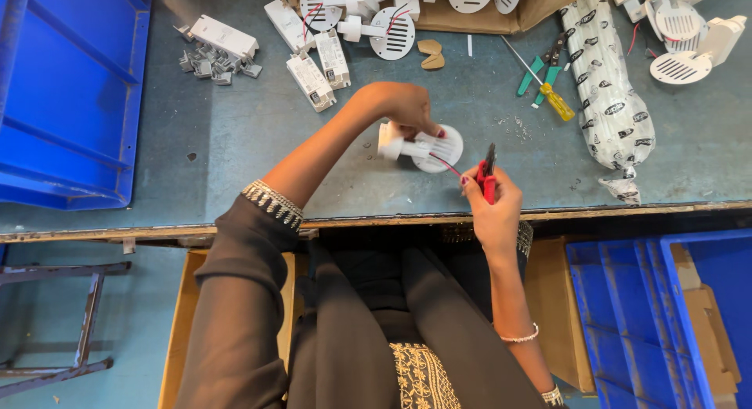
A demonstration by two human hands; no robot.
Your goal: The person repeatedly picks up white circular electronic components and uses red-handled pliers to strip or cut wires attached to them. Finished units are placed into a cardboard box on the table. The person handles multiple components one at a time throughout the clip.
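Observation:
My left hand (401,106) presses down on a white round light fitting (423,146) with a slotted disc and a short tube, lying on the grey-blue workbench (258,135). A thin red wire (448,166) runs from the fitting toward my right hand (492,204). That hand grips red-handled pliers (488,174), jaws pointing up, next to the end of the wire.
A cardboard box (439,13) at the back holds more white fittings. Several white driver boxes (313,64) and small grey clips (211,64) lie to the left. A yellow screwdriver (548,92), green-handled cutters (540,72), a wrapped bundle (611,88) and blue bins (70,95) surround the bench.

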